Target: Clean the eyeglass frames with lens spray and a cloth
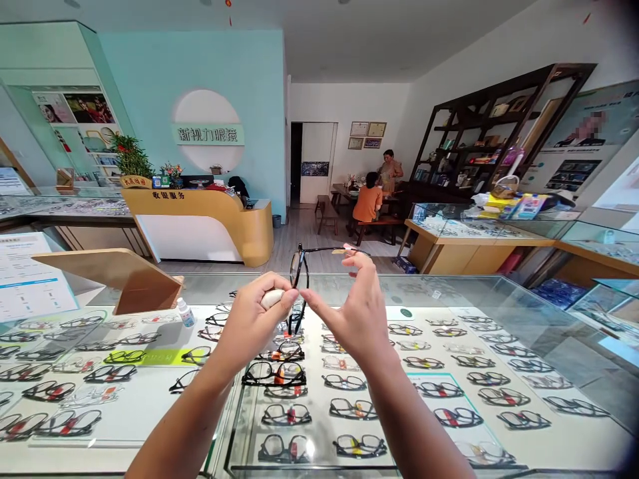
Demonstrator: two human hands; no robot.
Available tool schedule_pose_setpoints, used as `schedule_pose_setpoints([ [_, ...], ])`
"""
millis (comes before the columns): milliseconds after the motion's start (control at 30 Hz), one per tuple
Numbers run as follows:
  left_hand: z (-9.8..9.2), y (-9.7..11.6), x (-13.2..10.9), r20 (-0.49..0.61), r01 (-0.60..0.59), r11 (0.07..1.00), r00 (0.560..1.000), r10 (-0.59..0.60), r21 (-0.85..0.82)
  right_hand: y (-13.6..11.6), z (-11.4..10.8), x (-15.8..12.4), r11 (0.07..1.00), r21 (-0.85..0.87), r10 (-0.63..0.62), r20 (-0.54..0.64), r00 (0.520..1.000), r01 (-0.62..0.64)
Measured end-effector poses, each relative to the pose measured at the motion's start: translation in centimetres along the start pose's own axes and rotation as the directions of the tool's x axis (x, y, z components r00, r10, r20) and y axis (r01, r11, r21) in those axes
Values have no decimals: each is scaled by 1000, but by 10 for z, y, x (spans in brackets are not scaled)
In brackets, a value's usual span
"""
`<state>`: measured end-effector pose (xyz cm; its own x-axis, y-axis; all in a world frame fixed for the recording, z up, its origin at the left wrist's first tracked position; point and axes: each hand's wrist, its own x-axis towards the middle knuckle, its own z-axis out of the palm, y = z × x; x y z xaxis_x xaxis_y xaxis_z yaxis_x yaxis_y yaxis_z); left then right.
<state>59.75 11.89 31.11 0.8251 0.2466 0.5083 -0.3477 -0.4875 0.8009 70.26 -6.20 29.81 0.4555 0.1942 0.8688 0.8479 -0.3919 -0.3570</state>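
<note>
A dark-framed pair of eyeglasses (295, 266) is held up above the glass counter, turned edge-on, with one temple pointing right. My left hand (257, 313) is closed, pinching the lower rim between thumb and fingers. A small rounded white item (272, 299), its kind unclear, is also tucked in that hand. My right hand (357, 299) has its thumb by the rim, close to my left thumb. Its fingertips touch the outstretched temple near a small pale tag. Below my hands, a black pair of glasses (274, 374) appears to rest on the counter top.
The glass display case (429, 289) holds rows of eyeglasses. On the left stand a tilted wooden board (124, 273), a small white bottle (186, 313) and a printed sheet (34, 276). Beyond are a reception desk (200, 223), another showcase (464, 233) and two people at a table.
</note>
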Motion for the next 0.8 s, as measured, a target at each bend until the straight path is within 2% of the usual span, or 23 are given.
schedule_pose_setpoints([
  [100, 2, 1, -1, -30, -7, 1000, 1000, 7, -7, -3, 0, -1, 1000, -6, -9, 15, 1000, 9],
  [300, 5, 1, -2, -147, 19, 994, 989, -35, -109, -6, -6, -3, 994, -36, -104, 68, 992, 107],
  [467, 5, 2, -4, -232, 2, 984, 972, -44, -176, -8, -9, -8, 994, -24, -96, 262, 960, 106],
  [567, 7, 6, -7, -201, 14, 989, 979, -44, -147, -18, -16, -9, 997, 52, -78, 347, 934, 64],
  [633, 9, 10, -8, -152, -12, 996, 988, -2, -89, -28, -20, -9, 985, 171, -70, 370, 927, 6],
  [700, 12, 13, -8, -131, -79, 996, 989, 74, -37, -36, -22, -10, 952, 293, -38, 396, 917, -87],
  [800, 18, 10, -10, -175, -146, 989, 975, 140, -24, -39, -18, -15, 889, 392, 52, 426, 903, -236],
])
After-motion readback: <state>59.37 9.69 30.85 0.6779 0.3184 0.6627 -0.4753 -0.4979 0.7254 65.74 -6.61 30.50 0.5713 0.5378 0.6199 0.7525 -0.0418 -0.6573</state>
